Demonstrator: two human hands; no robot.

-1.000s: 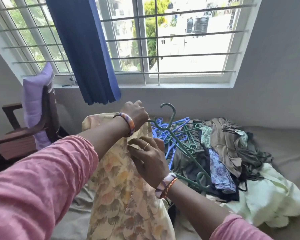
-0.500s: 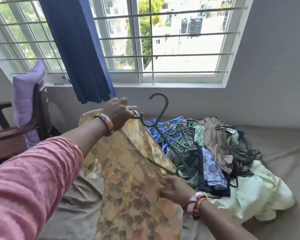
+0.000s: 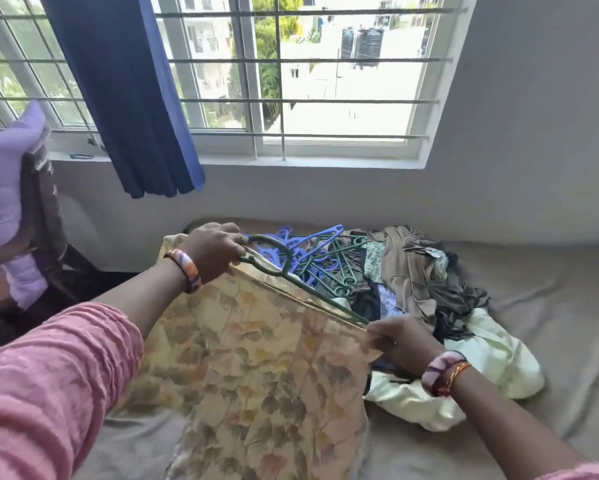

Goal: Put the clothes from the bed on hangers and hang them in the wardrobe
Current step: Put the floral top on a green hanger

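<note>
Right now the left hand (image 3: pixel 215 249) grips the green hanger (image 3: pixel 293 276) at its hook while the right hand (image 3: pixel 400 341) pinches the floral garment (image 3: pixel 256 358) onto its far arm above the bed (image 3: pixel 550 306), so a loosened pinch could let the cloth slide off.

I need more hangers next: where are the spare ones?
In the head view, the spare hangers lie in a blue-and-green heap on the bed, centre frame, between the left hand and the clothes pile.
</note>
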